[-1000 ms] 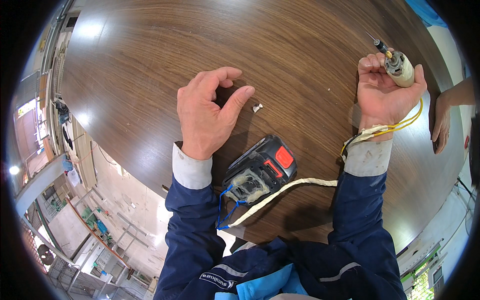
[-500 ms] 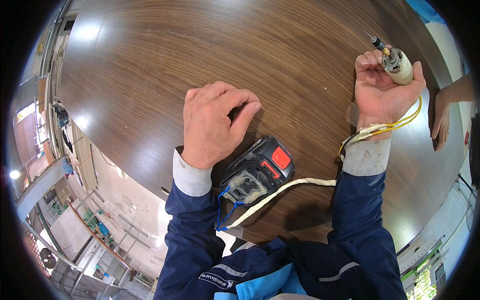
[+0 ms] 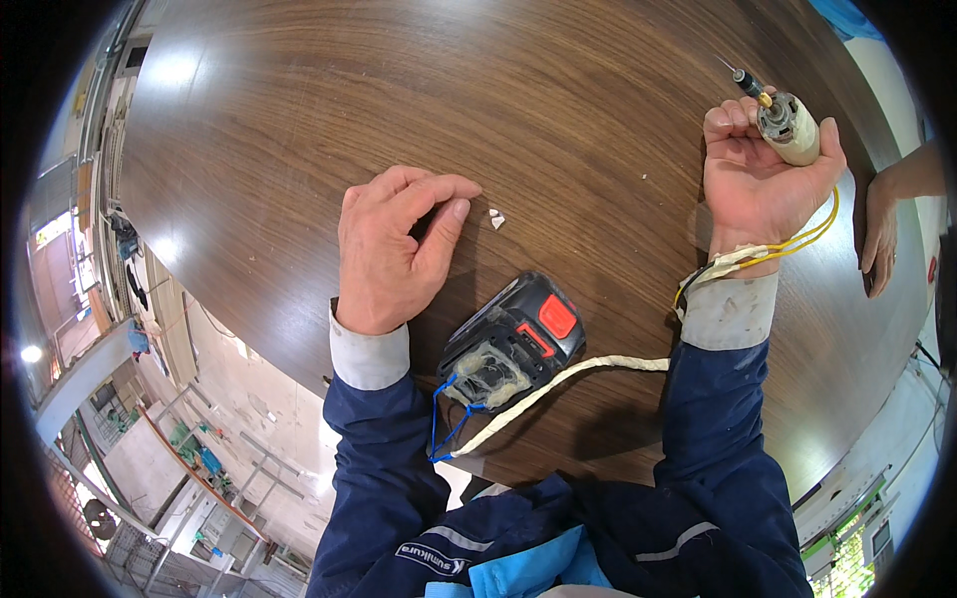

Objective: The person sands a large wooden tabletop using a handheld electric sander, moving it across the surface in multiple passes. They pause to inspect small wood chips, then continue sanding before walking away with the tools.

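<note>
At the right, my right hand lies palm up, closed around a small motor drill. Its body is wrapped in cream tape, and a thin bit in a black chuck points up and left. Yellow wires run from the drill along my wrist. My left hand rests on the table with its fingers curled and thumb close to the index finger; nothing shows in it. Beside its fingertips lie small white fragments. A black battery pack with red parts sits between my forearms, joined by blue wires to a cream-taped cable.
The brown wood-grain table spreads under everything. At its right edge another person's hand hangs over the tabletop. Something blue lies at the far right corner. Racks and boards stand on the workshop floor at the left.
My left hand has drawn back to the left, and the white fragments now show on the table beside it. My right hand and the drill have shifted only slightly.
</note>
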